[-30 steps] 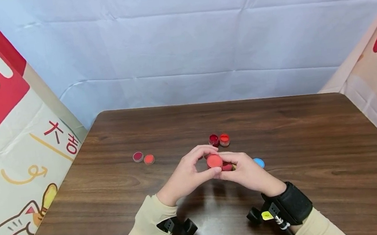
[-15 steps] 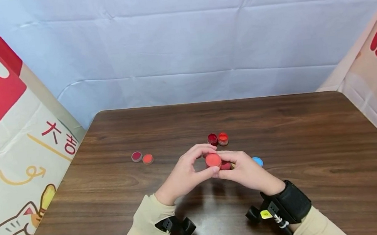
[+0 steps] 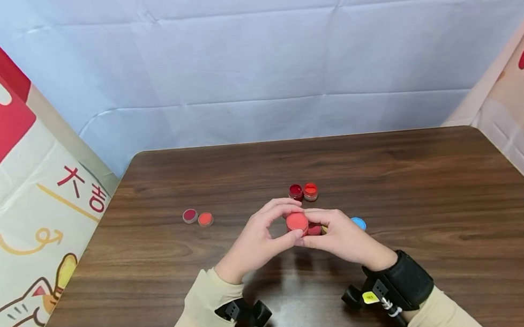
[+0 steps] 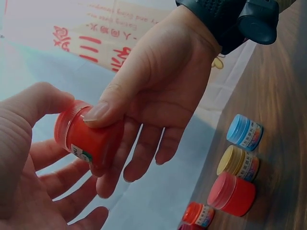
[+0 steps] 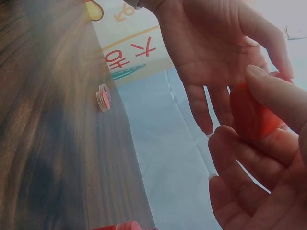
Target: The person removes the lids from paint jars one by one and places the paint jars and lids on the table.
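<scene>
Above the table, both hands hold a small red-orange paint jar [image 3: 297, 222] between them. My left hand [image 3: 262, 239] has its thumb and fingers at the lid [image 4: 67, 122]. The right hand [image 3: 345, 235] pinches the clear jar body, its thumb pressed on the side in the left wrist view. There the jar is tilted and its lid is on; part of its label shows. In the right wrist view, the right thumb covers part of the jar. Behind the right hand stand a pinkish-red jar [image 4: 232, 194], a yellow-lidded jar [image 4: 237, 163] and a blue-lidded jar [image 4: 244, 132].
Two lidless jars, one dark red [image 3: 296, 192] and one orange-red [image 3: 311, 191], stand beyond the hands. To the left lie a crimson lid [image 3: 190, 216] and an orange lid [image 3: 205, 219]. The brown wooden table [image 3: 389, 170] meets a pale cloth backdrop [image 3: 251, 67] at the back.
The head view has shifted slightly. Both hands keep the same hold on the jar, and the other jars and lids stay in place.
</scene>
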The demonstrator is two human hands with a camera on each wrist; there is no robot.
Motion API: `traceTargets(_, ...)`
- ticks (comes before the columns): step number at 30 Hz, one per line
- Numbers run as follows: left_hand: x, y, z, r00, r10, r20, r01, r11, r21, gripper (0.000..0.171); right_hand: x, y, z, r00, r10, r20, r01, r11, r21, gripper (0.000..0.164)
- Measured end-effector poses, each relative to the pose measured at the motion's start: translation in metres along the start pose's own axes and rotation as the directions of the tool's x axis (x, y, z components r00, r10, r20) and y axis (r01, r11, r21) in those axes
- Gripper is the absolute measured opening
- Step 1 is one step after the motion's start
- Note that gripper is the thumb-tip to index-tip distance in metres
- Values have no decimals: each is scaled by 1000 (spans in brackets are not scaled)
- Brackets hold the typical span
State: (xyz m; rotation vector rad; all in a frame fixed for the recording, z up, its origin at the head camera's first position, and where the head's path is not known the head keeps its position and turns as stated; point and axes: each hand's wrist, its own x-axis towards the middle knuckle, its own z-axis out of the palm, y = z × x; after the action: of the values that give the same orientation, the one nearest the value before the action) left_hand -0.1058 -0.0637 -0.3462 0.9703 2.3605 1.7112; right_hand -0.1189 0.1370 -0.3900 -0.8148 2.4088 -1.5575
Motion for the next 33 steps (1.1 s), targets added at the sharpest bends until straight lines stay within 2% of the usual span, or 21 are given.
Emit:
traceTargets(5,0,0,0,1000,-18,1,18,1000,-4,35,1,-1,0,1000,-12,2,12,1000,4,39)
traceTargets(9,1,1,0,1000,-1,16,0,1000,11,39,0,0,-1,1000,-16,-6,16,1000,-16,31)
traceTargets(13,2,1,0,1000,17,20,-18,1000,11,35,0,1,-1,1000,-17,-14,16,1000,-24,25)
traceTargets(20,1,2,1,999,-51,7,51,998,-23,33,0,0,-1,1000,-24,-1,24,1000,-2,32)
traceTargets(23,1,2,2,998,-56,5,56,998,-22,36,0,0,0,1000,-22,4,22,1000,-1,34)
traceTargets(28,0,2,0,1000,-13,20,13,1000,6,41,-1,-1,0,1000,-12,4,12,1000,-4,28)
traceTargets(33,1,-5,1,999,33,22,-33,999,5,35,0,-2,0,1000,-15,-5,15,1000,-12,22)
